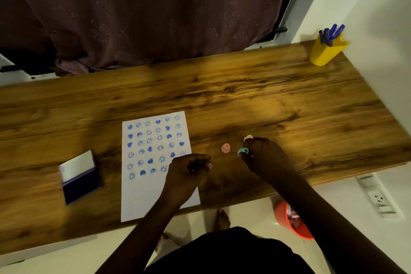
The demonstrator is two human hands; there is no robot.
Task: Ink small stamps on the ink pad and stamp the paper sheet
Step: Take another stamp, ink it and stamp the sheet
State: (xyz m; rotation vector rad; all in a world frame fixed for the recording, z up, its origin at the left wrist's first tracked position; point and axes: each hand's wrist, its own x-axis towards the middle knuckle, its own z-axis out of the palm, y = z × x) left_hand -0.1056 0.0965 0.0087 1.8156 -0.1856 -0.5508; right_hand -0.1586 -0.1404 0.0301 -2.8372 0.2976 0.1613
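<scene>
**Teal stamp in the right hand**

The right hand (264, 153) pinches a teal stamp (242, 151) beside a pink stamp (225, 148) on the counter (289, 100). The left hand (189, 169) is loosely curled (contents unclear) over the paper sheet (155, 196) at the near edge. The open ink pad (81, 182) lies left of the sheet.

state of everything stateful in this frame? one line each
ink pad: lid open, left of the sheet
paper sheet: flat, upper part stamped in rows, lower part blank
pink stamp: standing free on the desk
teal stamp: held in right hand
left hand: loosely curled over the sheet, contents unclear
pen holder: upright, pens inside
</scene>
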